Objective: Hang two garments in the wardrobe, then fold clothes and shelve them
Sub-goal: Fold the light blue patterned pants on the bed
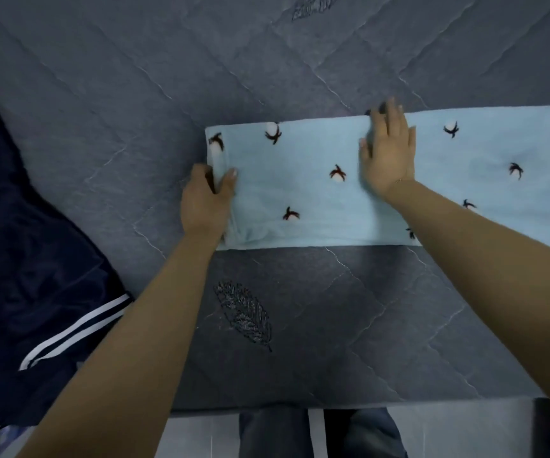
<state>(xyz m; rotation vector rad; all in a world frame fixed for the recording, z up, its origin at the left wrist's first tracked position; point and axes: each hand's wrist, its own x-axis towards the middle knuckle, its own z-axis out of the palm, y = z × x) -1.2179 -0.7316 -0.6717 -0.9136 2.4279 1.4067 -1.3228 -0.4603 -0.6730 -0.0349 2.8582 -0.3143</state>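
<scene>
Pale blue cloth with dark bird prints (300, 200) is lying folded into a long band across the grey quilted mattress (135, 110), running from the centre out toward 3 o'clock. Your left hand (206, 201) is gripping its left end, thumb curled on top and fingers tucked under. Your right hand (387, 153) is pressing flat with straight fingers on the band's far edge, at 2 o'clock from that grip. Navy striped garment (36, 259) is lying at 9 o'clock.
</scene>
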